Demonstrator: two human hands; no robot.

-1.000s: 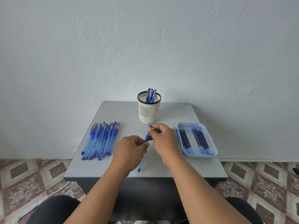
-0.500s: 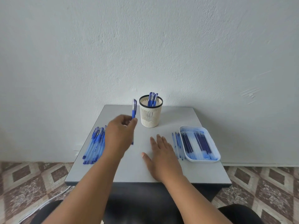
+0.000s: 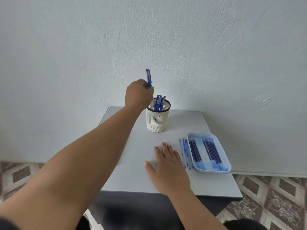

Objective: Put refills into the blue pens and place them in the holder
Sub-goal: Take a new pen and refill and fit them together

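Observation:
My left hand (image 3: pixel 139 94) grips a blue pen (image 3: pixel 148 78) upright, just above the left rim of the cream mesh holder (image 3: pixel 157 121). The pen's lower part is hidden behind my fingers. Three blue pens (image 3: pixel 159 102) stand inside the holder. My right hand (image 3: pixel 167 166) rests flat on the grey table (image 3: pixel 137 173), fingers straight, holding nothing. A white tray (image 3: pixel 223 156) of dark blue refills (image 3: pixel 206 151) lies at the right of that hand. A few clear blue pen barrels (image 3: pixel 184 152) lie between the hand and the tray. My left arm hides the table's left side.
A white wall rises straight behind the table. The table's front edge runs just below my right wrist. Patterned floor tiles (image 3: pixel 272 196) show on both sides of the table.
My left hand has carried the pen up and to the right, from the table's left-middle to the holder's rim. My right hand let go of the pen earlier and now lies flat.

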